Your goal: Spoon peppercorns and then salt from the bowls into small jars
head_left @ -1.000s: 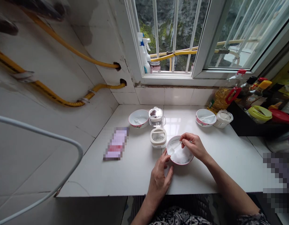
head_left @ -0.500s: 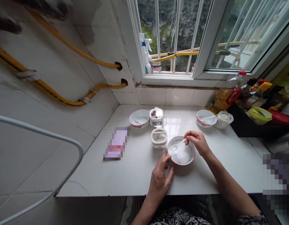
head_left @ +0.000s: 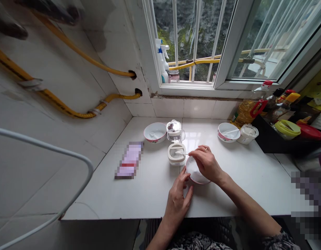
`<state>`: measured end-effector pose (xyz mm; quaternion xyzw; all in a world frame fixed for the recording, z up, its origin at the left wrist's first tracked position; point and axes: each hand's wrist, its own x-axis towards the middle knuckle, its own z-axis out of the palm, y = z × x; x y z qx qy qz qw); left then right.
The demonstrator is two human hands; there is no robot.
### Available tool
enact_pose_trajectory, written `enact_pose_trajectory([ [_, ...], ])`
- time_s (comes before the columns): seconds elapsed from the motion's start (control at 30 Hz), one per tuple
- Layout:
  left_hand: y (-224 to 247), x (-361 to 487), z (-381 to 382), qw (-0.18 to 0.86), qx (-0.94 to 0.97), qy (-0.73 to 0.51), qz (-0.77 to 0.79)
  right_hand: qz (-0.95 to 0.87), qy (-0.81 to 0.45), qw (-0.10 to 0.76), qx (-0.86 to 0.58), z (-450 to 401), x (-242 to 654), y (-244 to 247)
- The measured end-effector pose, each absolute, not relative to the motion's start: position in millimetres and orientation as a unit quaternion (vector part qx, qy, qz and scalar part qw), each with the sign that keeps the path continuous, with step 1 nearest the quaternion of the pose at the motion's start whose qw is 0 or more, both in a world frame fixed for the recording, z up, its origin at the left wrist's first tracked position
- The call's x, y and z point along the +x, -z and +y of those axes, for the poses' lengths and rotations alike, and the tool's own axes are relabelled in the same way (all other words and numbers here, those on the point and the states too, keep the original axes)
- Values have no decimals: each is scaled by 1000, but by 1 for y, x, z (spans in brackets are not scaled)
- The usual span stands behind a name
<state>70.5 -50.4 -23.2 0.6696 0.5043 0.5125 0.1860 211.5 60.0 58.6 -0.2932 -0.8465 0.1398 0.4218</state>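
Observation:
A small white spoon (head_left: 181,153) is pinched in my right hand (head_left: 207,163), its bowl end over the open mouth of a small clear jar (head_left: 177,155) with a beige rim. Whitish contents show inside the jar. Below that hand sits a bowl (head_left: 196,174) of white granules with a pink rim, partly hidden by the hand. My left hand (head_left: 178,192) curves against the bowl's left side, fingertips at the rim and thumb near its front. The jar's clear lid (head_left: 176,135) is flipped back on the far side.
Another jar (head_left: 173,125) stands behind the lid. A floral bowl (head_left: 155,133) with a spoon is at back left, another bowl (head_left: 228,132) with a spoon at back right beside a closed jar (head_left: 247,134). An oil bottle (head_left: 250,107) and a black rack (head_left: 264,135) stand right; a blurred purple packet (head_left: 129,159) lies left.
My right hand has moved left with the spoon, from over the bowl of white granules to the open jar's mouth. My left hand has stayed at the bowl.

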Motion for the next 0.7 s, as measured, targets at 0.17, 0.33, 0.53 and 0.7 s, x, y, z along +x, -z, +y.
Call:
enact_pose_trajectory([
  [0.17,23,71,-51,194,667,-508,509,-795,-148,482,-336,59,224,-69],
  [0.33,22,71,-51,194,665,-504,516,-752,-212,461,-421,62,245,-72],
  [0.53,23,71,-51,187,665,-508,516,-782,-237,397,-419,64,242,-59],
  [0.7,24,71,-51,194,661,-508,517,-754,-271,388,-455,63,240,-60],
])
